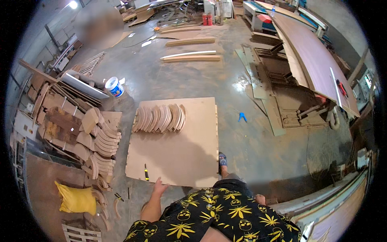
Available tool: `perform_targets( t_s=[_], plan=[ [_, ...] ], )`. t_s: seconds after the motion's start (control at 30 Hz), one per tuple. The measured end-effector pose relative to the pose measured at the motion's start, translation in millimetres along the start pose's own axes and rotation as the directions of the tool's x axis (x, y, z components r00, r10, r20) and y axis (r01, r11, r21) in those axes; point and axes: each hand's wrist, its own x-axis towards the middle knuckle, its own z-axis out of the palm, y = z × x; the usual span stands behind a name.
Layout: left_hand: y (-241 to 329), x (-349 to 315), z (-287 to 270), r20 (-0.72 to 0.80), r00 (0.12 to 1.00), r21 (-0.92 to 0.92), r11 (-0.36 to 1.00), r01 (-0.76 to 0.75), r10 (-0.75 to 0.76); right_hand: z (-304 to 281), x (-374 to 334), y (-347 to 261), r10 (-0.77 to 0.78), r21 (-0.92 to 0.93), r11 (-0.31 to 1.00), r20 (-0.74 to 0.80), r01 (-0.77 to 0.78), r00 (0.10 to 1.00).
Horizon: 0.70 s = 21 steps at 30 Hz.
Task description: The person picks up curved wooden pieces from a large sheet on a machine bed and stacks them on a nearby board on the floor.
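Note:
My left hand (160, 186) reaches to the near edge of a large tan board (177, 157), fingers stretched out and holding nothing. Just beyond it, a black and yellow utility knife (146, 173) lies on the board. My right hand (260, 199) hangs low beside my hip; its fingers are mostly hidden, so whether it holds anything does not show. A tight row of curved wooden pieces (159, 118) stands along the far left part of the board, away from both hands.
Stacked curved pieces (107, 141) and a yellow sack (76, 197) are at the left. Beyond stands a white-blue bucket (115, 87). A blue clamp-like tool (242, 117) lies on the floor, right of the board. A large sheet (312, 64) rests on a stand farther right.

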Motion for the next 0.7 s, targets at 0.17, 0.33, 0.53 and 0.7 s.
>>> perform_targets(
  t_s=[0.17, 0.33, 0.53, 0.7],
  plan=[
    [-77.7, 9.8, 37.8, 0.409, 0.913, 0.226, 0.968, -0.105, 0.003, 12.3, -64.1, 98.6, -0.013, -0.437, 0.897, -0.188, -0.072, 0.982],
    [-66.1, -32.3, 36.7, 0.637, 0.769, 0.374, 0.892, -0.253, -0.049, 56.4, -179.9, 87.5, 0.108, 0.271, 0.963, -0.355, -0.008, 0.929],
    [-123.3, 9.2, 69.6, 0.855, 0.509, 0.089, 0.939, -0.331, 0.098, 47.6, -338.5, -16.4, 0.655, 0.815, 0.572, -0.387, -0.091, 0.649],
    [-17.5, 27.7, 124.2, 0.977, 0.212, 0.213, -0.047, -0.976, 0.033, 10.0, -411.8, 15.6, 0.633, 0.729, 0.684, -0.573, -0.030, 0.521]
  ],
)
